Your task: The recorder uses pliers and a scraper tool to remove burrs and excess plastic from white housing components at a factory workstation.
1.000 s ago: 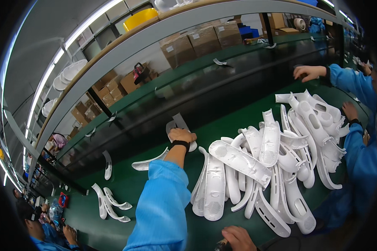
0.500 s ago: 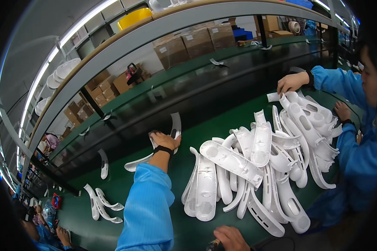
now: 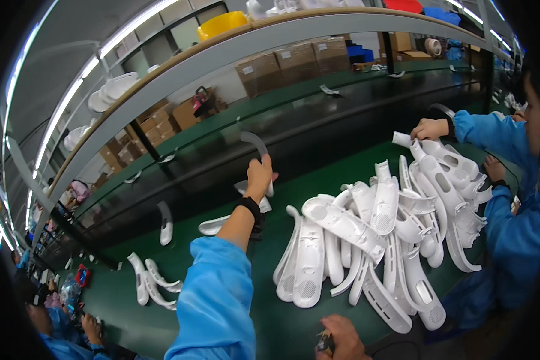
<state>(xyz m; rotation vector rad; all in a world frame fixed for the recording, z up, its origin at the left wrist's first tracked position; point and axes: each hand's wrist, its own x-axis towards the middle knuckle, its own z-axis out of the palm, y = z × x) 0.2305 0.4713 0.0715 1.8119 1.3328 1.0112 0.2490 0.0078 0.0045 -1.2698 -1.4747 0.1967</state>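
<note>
My left hand (image 3: 259, 177) reaches out over the far side of the table, its fingers closed round a curved white plastic piece (image 3: 255, 141). Just below that hand, another long white piece (image 3: 213, 225) lies on the green tabletop, partly hidden by my wrist. At the lower edge my right hand (image 3: 347, 339) is closed round a small dark tool (image 3: 324, 342) with a yellowish part; its kind does not show clearly. Between my hands and the co-worker spreads a heap of white curved plastic pieces (image 3: 342, 234), some with slots and some with dotted patches.
A co-worker's hand (image 3: 431, 128) touches the heap's far right end. Several loose white pieces (image 3: 139, 279) lie at the left, with a single one (image 3: 165, 225) beyond them. A black conveyor belt (image 3: 318, 129) runs behind the table, below a grey-edged shelf (image 3: 318, 23).
My left hand has lifted and moved farther away with the curved white piece. My right hand shows more of the tool. The whole view has shifted slightly.
</note>
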